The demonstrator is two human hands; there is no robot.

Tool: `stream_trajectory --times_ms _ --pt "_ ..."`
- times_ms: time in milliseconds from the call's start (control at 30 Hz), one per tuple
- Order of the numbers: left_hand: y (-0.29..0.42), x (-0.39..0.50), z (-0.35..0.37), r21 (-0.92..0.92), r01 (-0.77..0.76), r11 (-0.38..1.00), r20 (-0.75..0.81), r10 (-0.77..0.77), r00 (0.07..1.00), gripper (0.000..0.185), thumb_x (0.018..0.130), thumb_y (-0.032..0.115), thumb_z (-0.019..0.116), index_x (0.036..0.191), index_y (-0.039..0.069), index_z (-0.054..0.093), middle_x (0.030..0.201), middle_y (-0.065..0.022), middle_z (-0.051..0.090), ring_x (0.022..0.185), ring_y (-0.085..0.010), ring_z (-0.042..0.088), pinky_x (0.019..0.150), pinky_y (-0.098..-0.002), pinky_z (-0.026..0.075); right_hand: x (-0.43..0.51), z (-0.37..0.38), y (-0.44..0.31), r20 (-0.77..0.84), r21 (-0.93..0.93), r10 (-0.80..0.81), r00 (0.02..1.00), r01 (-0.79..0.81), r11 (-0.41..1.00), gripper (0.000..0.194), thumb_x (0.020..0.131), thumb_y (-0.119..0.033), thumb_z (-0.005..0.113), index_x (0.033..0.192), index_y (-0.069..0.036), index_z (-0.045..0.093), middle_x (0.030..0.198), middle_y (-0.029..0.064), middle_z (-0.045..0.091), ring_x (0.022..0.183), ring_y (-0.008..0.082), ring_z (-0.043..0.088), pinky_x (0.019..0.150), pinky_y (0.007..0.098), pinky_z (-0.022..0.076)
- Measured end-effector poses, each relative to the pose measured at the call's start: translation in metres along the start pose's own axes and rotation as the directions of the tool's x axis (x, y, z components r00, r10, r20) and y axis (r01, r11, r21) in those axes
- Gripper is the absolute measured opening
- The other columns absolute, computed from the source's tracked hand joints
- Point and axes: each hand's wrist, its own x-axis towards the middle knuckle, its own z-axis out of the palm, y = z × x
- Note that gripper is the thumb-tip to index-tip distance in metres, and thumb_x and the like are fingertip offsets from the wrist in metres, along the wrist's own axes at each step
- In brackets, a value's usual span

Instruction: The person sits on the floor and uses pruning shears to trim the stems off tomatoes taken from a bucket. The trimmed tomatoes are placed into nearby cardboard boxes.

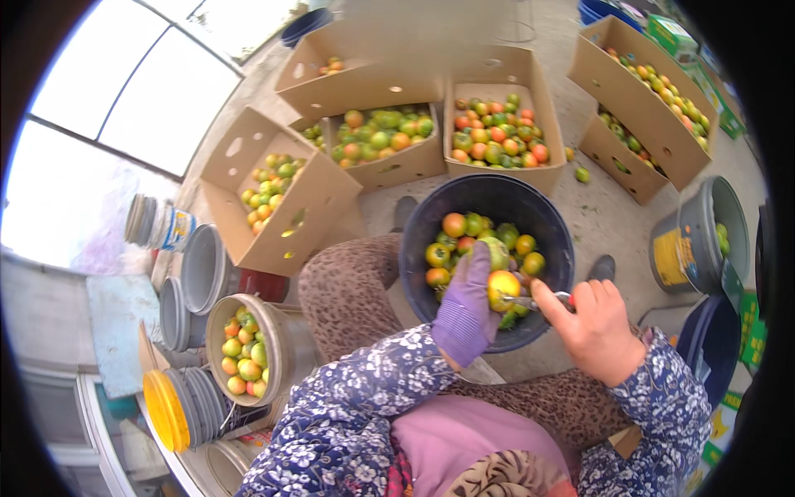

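My left hand (470,304), in a purple knit glove, holds a yellow-orange tomato (504,287) over a dark blue bucket (414,286). A larger pale green tomato (495,251) lies against its fingers; whether the hand grips it too, I cannot tell. Bare, my right hand (590,326) is closed around small hand snips (528,302) with a red part at the handle, their metal blades touching the yellow-orange tomato. Green and orange tomatoes (454,225) lie in the bucket between my knees.
Cardboard boxes (397,171) of tomatoes stand beyond the bucket, with others at left (323,205) and stacked at right (640,102). A tilted bucket (273,348) of tomatoes is at my left, near nested buckets (166,410). A grey bucket (699,236) stands right; a loose green tomato (582,174) lies on the floor.
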Motion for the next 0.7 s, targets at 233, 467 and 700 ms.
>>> stream_trajectory --times_ms 233,467,700 --pt "0.189 0.028 -0.055 0.448 -0.477 0.756 0.162 0.456 0.875 0.045 0.105 0.046 0.061 0.124 0.006 0.060 0.106 -0.0112 0.069 0.092 -0.0206 0.070 0.073 -0.0348 0.064 0.008 -0.005 0.005 -0.076 0.311 0.263 0.962 -0.228 0.923 0.066 0.067 0.002 0.076 0.131 -0.010 0.067 0.082 0.0103 0.050 0.073 0.0333 0.055 0.067 0.0445 0.0447" --pt "0.440 0.113 -0.273 0.951 -0.063 0.301 -0.176 0.701 0.692 0.058 0.100 0.014 0.065 0.154 0.012 0.043 0.148 -0.0178 0.054 0.126 -0.0291 0.061 0.097 -0.0369 0.058 -0.025 0.016 0.026 0.162 0.782 0.650 0.743 -0.498 0.374 0.055 0.090 -0.007 0.070 0.143 0.001 0.056 0.127 0.0127 0.067 0.105 0.0189 0.064 0.095 0.0321 0.0512" --pt "0.307 0.116 -0.151 0.776 -0.533 -0.337 0.630 0.466 0.622 0.047 0.103 0.016 0.065 0.143 -0.005 0.055 0.137 -0.0186 0.065 0.126 -0.0249 0.062 0.105 -0.0351 0.050 -0.025 0.023 0.028 0.176 0.763 0.667 0.724 -0.529 0.373 0.056 0.090 -0.013 0.073 0.142 -0.001 0.058 0.128 0.0196 0.071 0.116 0.0268 0.070 0.100 0.0371 0.0532"
